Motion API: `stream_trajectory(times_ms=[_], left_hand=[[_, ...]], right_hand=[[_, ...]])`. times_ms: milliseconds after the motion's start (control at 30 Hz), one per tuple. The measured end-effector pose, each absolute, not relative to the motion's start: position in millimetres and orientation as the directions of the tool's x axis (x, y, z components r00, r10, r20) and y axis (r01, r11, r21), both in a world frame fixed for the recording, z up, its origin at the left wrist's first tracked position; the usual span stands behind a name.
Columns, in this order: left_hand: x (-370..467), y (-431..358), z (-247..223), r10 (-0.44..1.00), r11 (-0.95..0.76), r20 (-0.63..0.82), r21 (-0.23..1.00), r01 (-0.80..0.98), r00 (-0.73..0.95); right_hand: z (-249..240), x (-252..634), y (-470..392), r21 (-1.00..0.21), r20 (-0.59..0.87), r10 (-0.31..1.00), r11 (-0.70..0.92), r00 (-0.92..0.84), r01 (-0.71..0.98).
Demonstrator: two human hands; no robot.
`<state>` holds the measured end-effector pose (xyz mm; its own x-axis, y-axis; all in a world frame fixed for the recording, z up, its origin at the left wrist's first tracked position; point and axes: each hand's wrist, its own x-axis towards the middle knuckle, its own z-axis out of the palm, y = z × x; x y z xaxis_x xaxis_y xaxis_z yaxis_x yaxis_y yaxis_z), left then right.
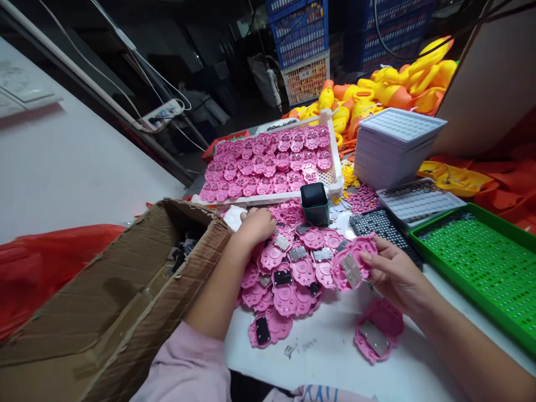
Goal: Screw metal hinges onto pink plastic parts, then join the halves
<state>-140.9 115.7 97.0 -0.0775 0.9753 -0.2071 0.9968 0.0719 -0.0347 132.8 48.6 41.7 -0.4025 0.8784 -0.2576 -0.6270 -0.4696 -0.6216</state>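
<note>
My right hand (391, 271) grips the edge of a pink plastic casing (364, 245) between thumb and fingers. A grey metal-looking plate (350, 270) sits on that casing. Curled at the back left of a heap of similar pink casings (304, 268) is my left hand (257, 224); its fingertips are hidden, so what they hold cannot be made out. Many casings in the heap bear grey or black rectangular covers. One loose pink casing (379, 332) lies below my right hand, and another with a black cover (270, 328) lies at the heap's front.
Behind the heap, a white tray (337, 156) carries rows of pink casings beside a dark square container (315, 204). An open cardboard box (167, 312) stands left. A green tray (481, 268), stacked white trays (396, 148) and yellow-orange plastic pieces (389, 89) occupy the right.
</note>
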Motion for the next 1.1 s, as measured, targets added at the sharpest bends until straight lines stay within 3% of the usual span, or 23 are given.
stream_trajectory(times_ms=[267,633,833,1100], left_hand=[[-160.0,140.2,64.0,0.941,0.094,-0.311,-0.141,0.986,-0.134],[-171.8,143.4,62.1,0.949,0.157,-0.261,-0.104,0.982,-0.179],[-175.5,148.6,55.9,0.935,0.214,-0.293,0.024,0.977,-0.197],[-178.4,146.5,54.4,0.961,0.233,-0.225,0.330,0.915,-0.163]], right_hand=[[39.6,130.1,46.1,-0.649,-0.248,0.886,-0.453,-0.392,-0.612],[41.7,130.3,45.7,-0.674,-0.243,0.883,-0.451,-0.402,-0.585],[42.3,130.8,44.8,-0.679,-0.229,0.884,-0.444,-0.407,-0.584],[43.3,130.3,45.3,-0.667,-0.233,0.885,-0.448,-0.404,-0.596]])
